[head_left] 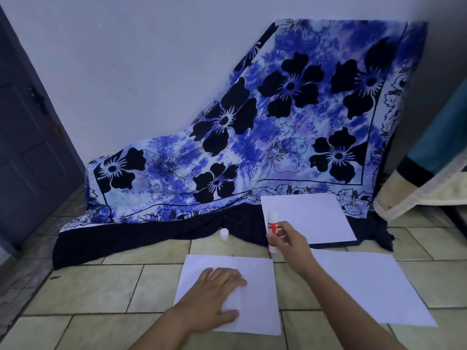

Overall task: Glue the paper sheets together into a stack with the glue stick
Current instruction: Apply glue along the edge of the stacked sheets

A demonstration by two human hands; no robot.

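Three white paper sheets lie on the tiled floor. My left hand (214,291) rests flat, fingers straight, on the near left sheet (255,296). My right hand (290,242) grips a white glue stick with a red label (272,224), held upright above the gap between the sheets. A second sheet (366,286) lies to the right, partly under my right forearm. The third sheet (308,215) lies farther back on the edge of the cloth. The glue stick's white cap (224,234) stands alone on the dark cloth hem.
A blue floral cloth (278,122) drapes from the wall down onto the floor behind the sheets. A dark door (27,147) stands at the left. A mattress or cushion edge (424,178) sits at the right. Beige floor tiles (101,294) extend to the left.
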